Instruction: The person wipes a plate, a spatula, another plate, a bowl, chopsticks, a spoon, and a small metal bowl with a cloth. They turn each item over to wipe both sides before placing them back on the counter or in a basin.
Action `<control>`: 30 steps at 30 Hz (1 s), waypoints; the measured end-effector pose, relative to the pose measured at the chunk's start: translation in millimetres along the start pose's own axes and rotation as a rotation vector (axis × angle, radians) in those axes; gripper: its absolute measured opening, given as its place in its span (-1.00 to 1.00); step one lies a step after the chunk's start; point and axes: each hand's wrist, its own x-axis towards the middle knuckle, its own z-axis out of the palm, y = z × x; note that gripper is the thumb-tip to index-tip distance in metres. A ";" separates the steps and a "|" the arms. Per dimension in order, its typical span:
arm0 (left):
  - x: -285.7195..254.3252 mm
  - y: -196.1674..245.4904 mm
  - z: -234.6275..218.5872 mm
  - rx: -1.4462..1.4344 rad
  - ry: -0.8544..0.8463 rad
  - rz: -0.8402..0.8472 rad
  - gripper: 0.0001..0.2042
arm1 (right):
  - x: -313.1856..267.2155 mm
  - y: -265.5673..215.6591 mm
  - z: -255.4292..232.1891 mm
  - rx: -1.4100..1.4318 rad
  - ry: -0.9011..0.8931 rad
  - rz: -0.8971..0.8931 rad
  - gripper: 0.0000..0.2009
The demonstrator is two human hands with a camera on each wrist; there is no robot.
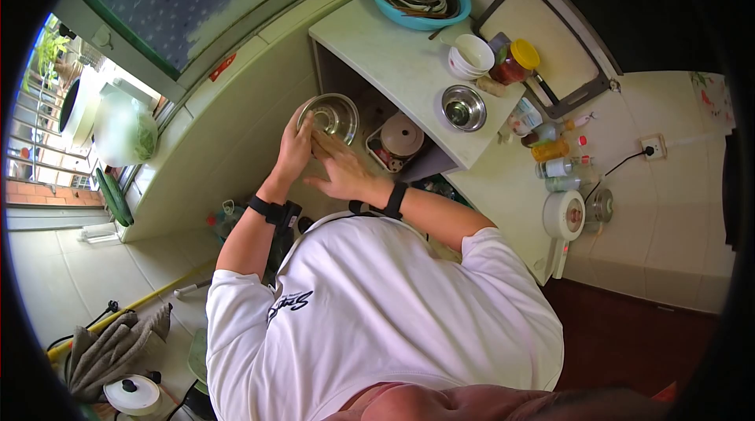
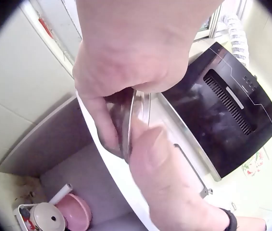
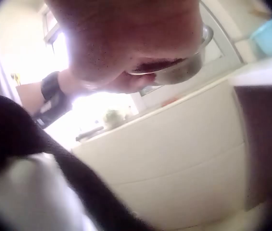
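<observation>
A shiny metal bowl (image 1: 340, 113) is held up, tilted, in front of the open counter compartment. My left hand (image 1: 294, 146) grips it by the near left rim, and the left wrist view shows the bowl (image 2: 125, 122) edge-on between the fingers. From the right comes my right hand (image 1: 351, 175), its fingers stretched toward the bowl's near side and the thumb spread away from them. Those fingers overlap the near rim and the left hand's fingertips. The right wrist view shows the bowl (image 3: 181, 71) partly hidden behind the right hand.
On the white counter (image 1: 370, 36) stand a blue basin (image 1: 381, 4) of metalware, white bowls (image 1: 470, 58), a smaller metal bowl (image 1: 463, 109) and a yellow-lidded jar (image 1: 515, 62). Several bottles line the wall. A lidded pot (image 1: 402, 136) sits inside the compartment below. The tiled wall is at left.
</observation>
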 end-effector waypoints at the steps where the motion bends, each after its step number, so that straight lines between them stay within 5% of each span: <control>1: 0.3 5.0 -0.7 -0.058 -0.032 -0.091 -0.61 | 1.3 2.6 -9.1 -0.097 -0.039 -0.096 -0.15; 6: -2.0 0.6 -0.6 -0.069 -0.088 -0.158 -0.60 | 10.5 27.6 -25.8 -0.372 -0.118 -0.276 -0.04; 8: -3.0 -9.5 -2.2 -0.104 -0.011 -0.236 -0.61 | 9.3 31.0 -31.1 -0.359 0.000 -0.173 -0.13; 12: -5.4 -10.4 -7.8 -0.040 0.034 -0.171 -0.61 | -4.8 36.6 -35.9 -0.549 -0.071 -0.231 -0.35; 14: -5.4 -20.0 -11.3 0.309 0.072 -0.010 -0.62 | -16.4 48.3 -27.5 -0.280 -0.163 -0.321 -0.66; 15: -6.9 -15.7 -13.1 0.310 0.075 -0.008 -0.62 | -20.6 46.2 -27.9 -0.280 -0.163 -0.325 -0.66; 17: -10.1 -5.7 -17.5 0.331 0.115 -0.029 -0.64 | -26.1 42.5 -28.4 0.140 0.103 -0.179 -0.71; 18: -10.1 -4.4 -17.9 0.329 0.119 -0.028 -0.64 | -18.4 38.9 -34.7 0.139 0.100 -0.183 -0.71; 20: -14.3 -5.4 -17.5 0.361 -0.039 -0.007 -0.65 | 3.9 22.5 -53.5 0.034 0.546 -0.128 -0.72; 25: -15.2 -4.5 -6.6 0.415 -0.134 0.140 -0.62 | 27.8 17.8 -56.3 -0.034 0.375 -0.218 -0.76; 28: -15.4 3.7 -7.5 0.402 -0.107 0.149 -0.63 | 27.8 28.1 -57.4 0.126 0.302 -0.080 -0.80; 30: -14.7 3.9 -6.1 0.310 -0.022 0.123 -0.65 | 27.0 27.0 -53.0 0.283 0.416 0.098 -0.84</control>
